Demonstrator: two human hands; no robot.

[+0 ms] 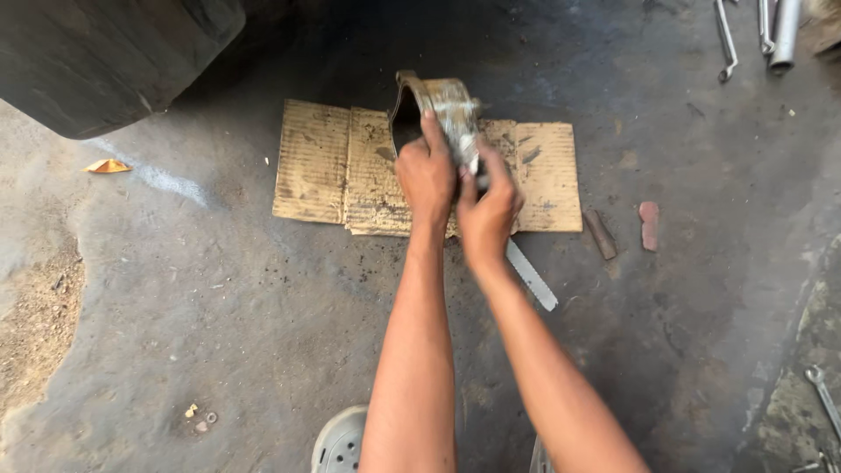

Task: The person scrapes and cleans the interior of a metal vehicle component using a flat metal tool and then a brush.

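My left hand grips a curved, rusty metal part from its near side, holding it over a flattened piece of cardboard on the ground. My right hand is closed just right of it, pressed against the same part's lower end; whether it holds a small tool there is hidden by the fingers. A flat pale metal strip lies on the ground below my right wrist.
A large dark tyre fills the upper left. A short dark rod and a reddish stone lie right of the cardboard. Wrenches and tubes rest at upper right, a spanner at lower right. A pale sandal shows at bottom.
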